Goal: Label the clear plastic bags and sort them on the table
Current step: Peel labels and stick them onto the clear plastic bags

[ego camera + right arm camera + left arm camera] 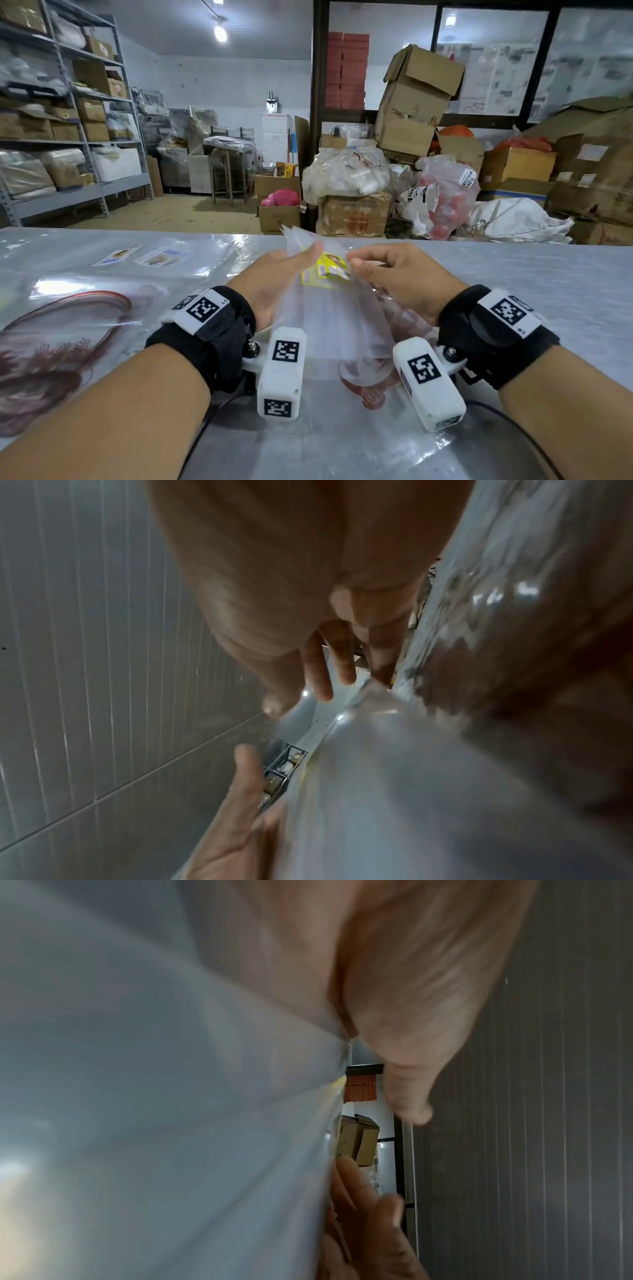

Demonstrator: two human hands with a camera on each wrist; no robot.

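Both hands hold a clear plastic bag point(329, 318) up over the grey table point(555, 274). A yellow label point(323, 272) sits near the bag's upper end. My left hand point(306, 257) grips the bag's top left part, thumb on the near side. My right hand point(354, 263) pinches the film right beside the label. The bag point(154, 1083) fills the left wrist view beside the left thumb point(407, 1031). In the right wrist view the bag point(428, 777) runs under the right fingers point(342, 656); the fingertips' contact is blurred.
Flat clear bags with picture labels point(118, 256) lie at the table's far left. Bags with red printing point(54, 346) lie at the near left, another red print point(371, 383) under the held bag. Cardboard boxes point(418, 99), sacks and shelves point(65, 113) stand beyond the far edge.
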